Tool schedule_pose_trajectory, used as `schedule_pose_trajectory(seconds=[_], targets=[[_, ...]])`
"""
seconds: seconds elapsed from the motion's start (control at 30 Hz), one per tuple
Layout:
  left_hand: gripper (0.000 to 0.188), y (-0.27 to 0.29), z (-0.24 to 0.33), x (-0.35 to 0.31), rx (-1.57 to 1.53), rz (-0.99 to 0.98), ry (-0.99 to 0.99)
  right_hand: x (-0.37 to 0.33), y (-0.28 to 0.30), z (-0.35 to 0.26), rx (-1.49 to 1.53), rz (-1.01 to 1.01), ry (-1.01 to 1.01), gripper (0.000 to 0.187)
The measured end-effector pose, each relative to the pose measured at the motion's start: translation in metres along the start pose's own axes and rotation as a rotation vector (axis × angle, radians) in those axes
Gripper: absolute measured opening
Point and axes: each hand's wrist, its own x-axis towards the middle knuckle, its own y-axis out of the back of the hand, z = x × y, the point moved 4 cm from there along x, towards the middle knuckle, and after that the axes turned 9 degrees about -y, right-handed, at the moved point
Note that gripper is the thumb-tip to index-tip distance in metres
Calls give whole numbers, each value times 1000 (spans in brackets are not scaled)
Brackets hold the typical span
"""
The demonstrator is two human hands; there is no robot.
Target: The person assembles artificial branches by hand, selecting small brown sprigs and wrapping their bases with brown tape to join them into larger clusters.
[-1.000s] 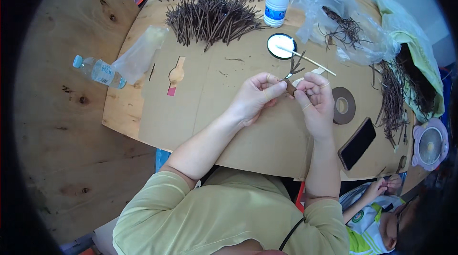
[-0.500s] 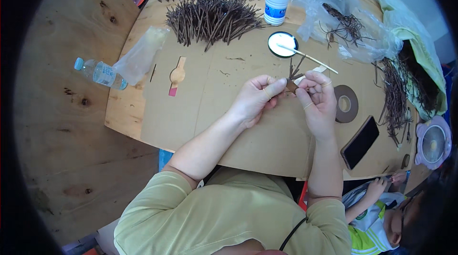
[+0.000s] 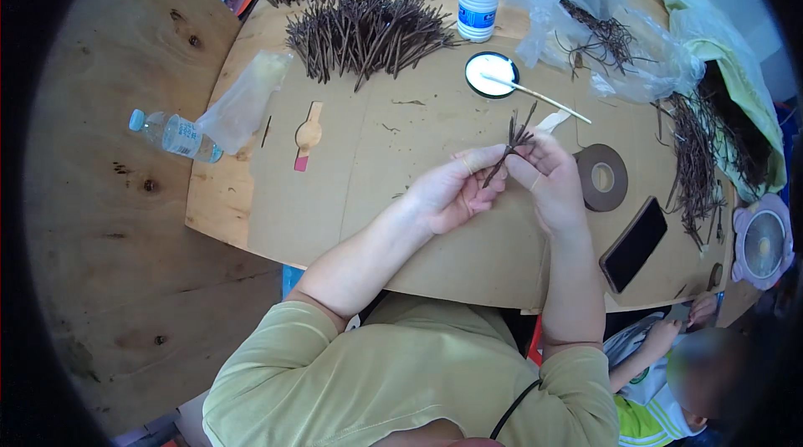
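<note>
Between my hands is a small branched bundle of brown twigs (image 3: 519,136), its tips fanned upward and its stem slanting down to the left. My left hand (image 3: 458,192) pinches the lower stem between thumb and fingers. From the other side my right hand (image 3: 548,179) closes on the bundle just below the fork, its thumb and forefinger meeting there. A pale strip (image 3: 552,120) shows right behind the right fingers; I cannot tell whether they touch it. Close to the right hand a roll of brown tape (image 3: 619,178) lies flat on the cardboard (image 3: 393,238).
Beyond my hands are a dish of white paste (image 3: 482,79) with a stick (image 3: 552,104), a white bottle (image 3: 478,0) and dense twig bundles (image 3: 364,37). Rightward lie a phone (image 3: 634,244), loose twigs (image 3: 694,163) and a small fan (image 3: 763,242). Another person's hand (image 3: 663,336) shows lower right.
The brown tape strip seen between my fingers no longer shows. The twig bundle has turned, so its stem now shows below my fingertips. Both hands stay near the same place.
</note>
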Motion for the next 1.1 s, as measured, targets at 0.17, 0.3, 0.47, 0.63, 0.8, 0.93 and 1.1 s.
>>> schedule_pose_trajectory(seconds=[0.17,0.3,0.47,0.63,0.8,0.93,1.1], targets=[[17,3,-6,-1,-99,-88,97,-1,4,2,142,-114,-46,22],[21,7,-9,2,-34,-85,91,-1,5,0,120,-86,11,14],[13,13,-4,5,221,-45,-201,-1,7,5,119,44,36,11],[21,-8,5,-3,821,17,-822,-3,11,1,109,128,65,12],[24,0,6,-3,758,57,-691,-3,14,-1,98,119,30,14],[21,-2,3,-3,468,54,-528,-3,13,0,106,121,61,14],[21,-2,1,-2,313,-9,-417,-3,12,0,113,126,73,14]])
